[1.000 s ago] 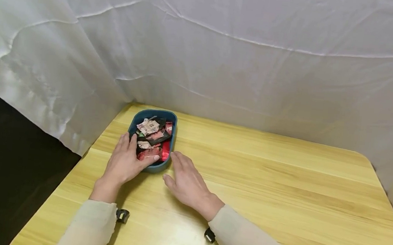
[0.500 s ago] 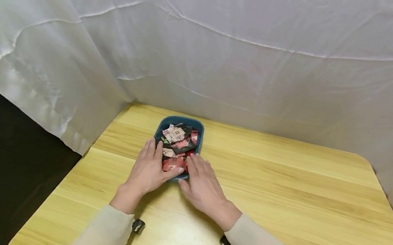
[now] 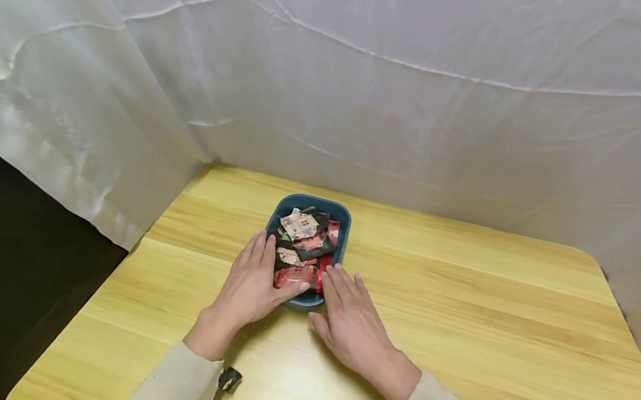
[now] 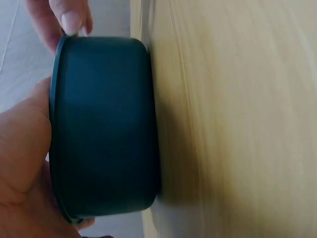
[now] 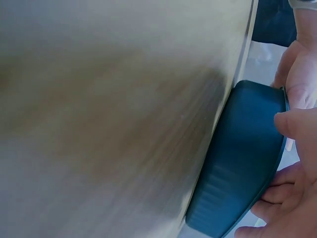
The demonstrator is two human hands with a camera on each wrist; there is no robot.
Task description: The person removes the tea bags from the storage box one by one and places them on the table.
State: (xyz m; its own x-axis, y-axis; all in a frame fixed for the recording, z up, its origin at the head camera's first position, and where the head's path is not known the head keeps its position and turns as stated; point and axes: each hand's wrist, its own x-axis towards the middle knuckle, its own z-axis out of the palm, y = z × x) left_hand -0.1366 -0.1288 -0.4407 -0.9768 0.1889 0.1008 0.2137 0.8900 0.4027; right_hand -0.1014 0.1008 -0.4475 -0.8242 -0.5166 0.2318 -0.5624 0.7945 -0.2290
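Note:
A dark teal plastic box (image 3: 311, 300) with rounded corners sits upright on the table in the head view. Small flat printed packets (image 3: 300, 226), red, black and whitish, are heaped inside. My left hand (image 3: 251, 287) lies along the left side of the box with fairly straight fingers, its thumb over the near rim. At the near right corner, my right hand (image 3: 356, 324) touches the box with its fingers extended. The left wrist view shows the side wall of the box (image 4: 104, 124) beside my left palm. In the right wrist view, my right thumb is against the box (image 5: 242, 153).
The wood-grain table (image 3: 490, 306) extends to the right of the box. Pale grey fabric (image 3: 391, 123) hangs behind the table and on its left. Dark cloth or floor (image 3: 18, 274) lies beyond the left table edge. Small black devices (image 3: 230, 380) sit at both wrists.
The box has slid right and slightly nearer with its packets, both hands moving along with it. My right hand, at first close to the right side, now has its fingers at the near right corner.

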